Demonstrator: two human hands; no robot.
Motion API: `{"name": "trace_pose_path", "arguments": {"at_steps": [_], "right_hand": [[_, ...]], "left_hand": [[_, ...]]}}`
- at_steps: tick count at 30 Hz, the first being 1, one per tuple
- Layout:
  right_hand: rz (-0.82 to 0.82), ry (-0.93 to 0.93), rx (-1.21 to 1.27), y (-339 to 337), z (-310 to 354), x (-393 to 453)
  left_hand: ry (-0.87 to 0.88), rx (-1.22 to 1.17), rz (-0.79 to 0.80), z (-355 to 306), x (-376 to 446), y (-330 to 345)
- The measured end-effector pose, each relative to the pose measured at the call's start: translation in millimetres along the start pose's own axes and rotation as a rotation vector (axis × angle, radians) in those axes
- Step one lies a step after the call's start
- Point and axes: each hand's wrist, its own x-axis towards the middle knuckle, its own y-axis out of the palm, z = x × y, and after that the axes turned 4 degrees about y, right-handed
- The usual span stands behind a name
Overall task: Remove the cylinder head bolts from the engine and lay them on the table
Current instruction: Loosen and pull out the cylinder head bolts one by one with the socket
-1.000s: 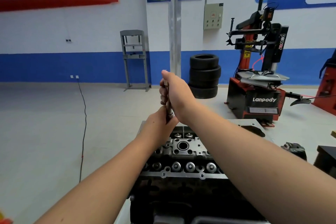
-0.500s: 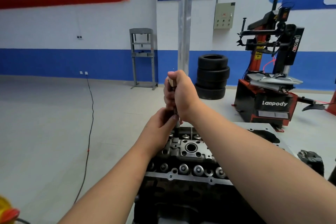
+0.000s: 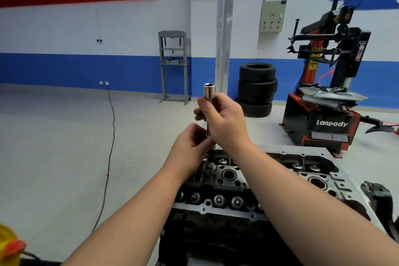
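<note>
In the middle of the frame, above the far left end of the engine (image 3: 248, 181), the right hand (image 3: 224, 121) is wrapped around a shiny upright tool (image 3: 208, 93), its hollow socket end poking out above the fist. The left hand (image 3: 192, 144) pinches the tool's lower part just beneath, probably to steady it or to pull something from its tip. No bolt can be seen clearly; one may be hidden by the fingers. Further bolts (image 3: 218, 200) appear still seated along the engine's near edge.
</note>
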Motion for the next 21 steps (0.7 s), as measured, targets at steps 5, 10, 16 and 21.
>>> {"name": "trace_pose_path", "arguments": {"at_steps": [5,10,16,21], "right_hand": [[0.06,0.024,0.044,-6.0,1.6,1.7],[0.069,-0.09,-0.253,-6.2,-3.3,-2.7],[-0.087,-0.132,-0.347,-9.2,-5.5,-5.5],[0.031,-0.113,-0.27,-6.9,-4.4,-6.5]], "left_hand": [[-0.021,-0.087,0.121,4.5,-0.8,-2.2],[0.06,0.023,0.082,0.1,-2.6,-3.3],[0.061,0.046,0.022,-6.7,-5.5,-0.9],[0.015,-0.052,0.028,-5.2,-3.8,0.3]]}}
